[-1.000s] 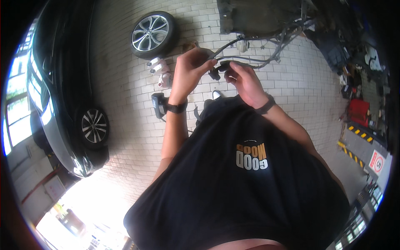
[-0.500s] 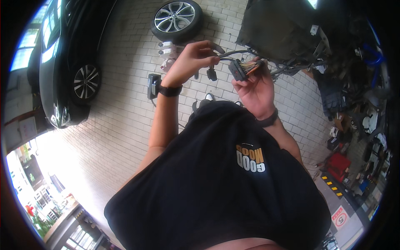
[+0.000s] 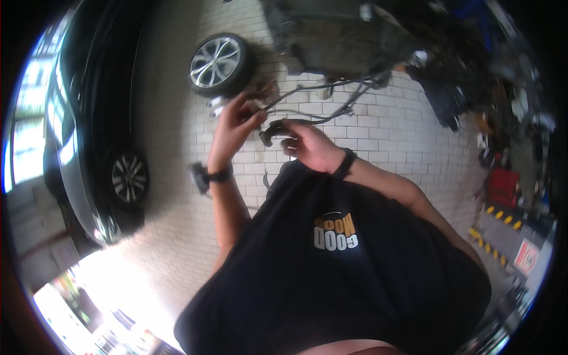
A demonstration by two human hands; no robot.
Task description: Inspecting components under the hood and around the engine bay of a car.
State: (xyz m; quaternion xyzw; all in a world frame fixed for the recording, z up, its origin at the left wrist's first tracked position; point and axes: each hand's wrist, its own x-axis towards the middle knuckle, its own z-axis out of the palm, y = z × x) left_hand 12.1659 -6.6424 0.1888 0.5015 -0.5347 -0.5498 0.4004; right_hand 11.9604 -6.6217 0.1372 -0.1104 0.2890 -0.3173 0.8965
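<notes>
Dark wiring-harness cables (image 3: 337, 114) run from the large dark vehicle part down to my two hands. My left hand (image 3: 232, 131) is closed with thumb and fingers together at the end of the upper cable. Close to its right, my right hand (image 3: 316, 148) curls round the end of the lower cable. A dark connector-like piece (image 3: 271, 131) sticks out of the right fingers toward the left hand. Motion blur hides its details and the exact grip. Each wrist wears a dark band.
A loose wheel (image 3: 220, 64) lies on the tiled floor (image 3: 378, 148) ahead. At the left stands a dark car (image 3: 83, 195). The dark vehicle part (image 3: 337, 41) hangs over the far side. A red box (image 3: 503, 186) and yellow-black striped edging (image 3: 488, 245) are at the right.
My right hand has moved left, close to the left hand, turning the connector so its coloured wires no longer show. The view has shifted, and the cables now stretch out longer to the right.
</notes>
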